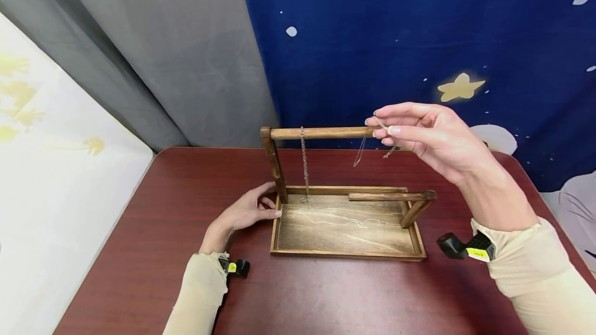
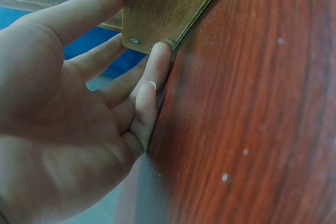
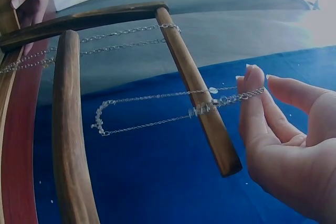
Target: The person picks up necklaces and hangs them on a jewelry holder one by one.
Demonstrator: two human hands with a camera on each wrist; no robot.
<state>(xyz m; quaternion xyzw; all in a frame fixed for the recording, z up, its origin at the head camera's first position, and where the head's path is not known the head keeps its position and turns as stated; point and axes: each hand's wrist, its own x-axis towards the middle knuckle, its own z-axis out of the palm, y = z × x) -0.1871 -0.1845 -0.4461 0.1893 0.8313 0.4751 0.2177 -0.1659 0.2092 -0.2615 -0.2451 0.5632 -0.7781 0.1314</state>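
My right hand (image 1: 433,136) pinches a thin silver necklace (image 3: 149,97) between thumb and fingertips, at the free end of the upper bar (image 1: 326,133) of a wooden jewelry stand. In the right wrist view the necklace hangs as a long loop with a beaded end, overlapping the bar. A thicker chain necklace (image 1: 304,162) hangs over the same bar near its left post. My left hand (image 1: 247,211) grips the left end of the stand's tray base (image 1: 349,255), thumb at the rim and fingers against the outer side. The left wrist view shows fingertips along the tray's end wall (image 2: 168,3).
A shorter, lower bar (image 1: 382,197) reaches leftward from a post at the tray's right end. A fine pale chain (image 1: 354,222) lies on the tray floor. The stand is on a dark red table (image 1: 195,180), with grey and blue curtains (image 1: 349,56) behind it.
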